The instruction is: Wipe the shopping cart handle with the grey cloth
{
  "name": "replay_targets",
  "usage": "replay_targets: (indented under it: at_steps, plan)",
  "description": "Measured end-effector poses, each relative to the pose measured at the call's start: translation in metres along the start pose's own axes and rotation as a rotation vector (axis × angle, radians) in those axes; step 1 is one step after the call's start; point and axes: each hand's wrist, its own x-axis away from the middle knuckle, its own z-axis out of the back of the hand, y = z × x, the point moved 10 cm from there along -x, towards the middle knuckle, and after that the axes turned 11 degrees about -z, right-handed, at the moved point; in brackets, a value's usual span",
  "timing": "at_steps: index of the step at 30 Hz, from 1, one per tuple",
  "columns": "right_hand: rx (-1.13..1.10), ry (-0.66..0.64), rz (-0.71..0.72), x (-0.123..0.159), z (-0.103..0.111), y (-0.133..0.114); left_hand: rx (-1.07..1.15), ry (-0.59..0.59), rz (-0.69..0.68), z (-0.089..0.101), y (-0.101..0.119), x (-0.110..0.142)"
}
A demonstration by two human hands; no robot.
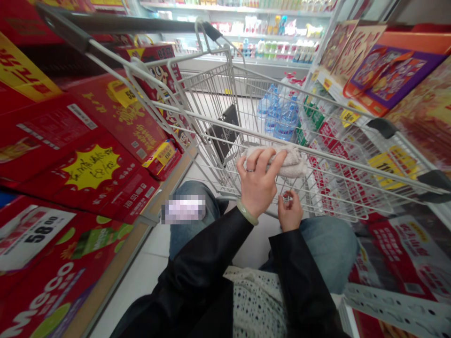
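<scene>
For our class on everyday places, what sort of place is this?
Most likely a supermarket: there is a wire shopping cart, a price sign reading 58.00, and brightly lit, stocked shelves beyond.

The pale tiled floor [141, 277] carries 1 wire shopping cart [224, 134].

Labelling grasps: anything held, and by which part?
Left hand holds the fuzzy cloth by its picture-left half; right hand: can't tell.
</scene>
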Motion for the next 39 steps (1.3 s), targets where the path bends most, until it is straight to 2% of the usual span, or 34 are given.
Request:
replay_targets:
  at_steps: [3,8,13,19,26,32,36,39]
  plan:
    - [-0.002,0.002,0.002,0.0,0.0,0.001,0.005,-0.021,0.0,-0.002,-0.002,0.003]
    - [-0.01,-0.004,0.001,0.0,0.001,0.0,0.002,0.024,0.036,0.008,-0.013,0.002]
    - [-0.022,-0.005,-0.006,0.0,0.0,-0.001,0.058,0.016,0.008,0.009,-0.014,0.003]
    - [-0.026,-0.002,-0.001,0.0,0.001,0.0,0.068,0.073,0.119,0.025,-0.038,-0.002]
    - [-0.03,-0.001,-0.005,0.0,0.002,-0.001,0.061,0.047,0.086,0.015,-0.034,0.009]
    - [-0.038,-0.004,-0.004,0.0,0.002,-0.001,0.022,0.157,0.171,0.037,-0.06,0.005]
    - [-0.049,0.001,-0.002,0.0,0.001,-0.001,0.034,0.144,0.11,0.035,-0.054,0.009]
    - [-0.049,0.001,0.004,-0.001,0.001,0.0,0.022,0.116,0.112,0.03,-0.052,0.012]
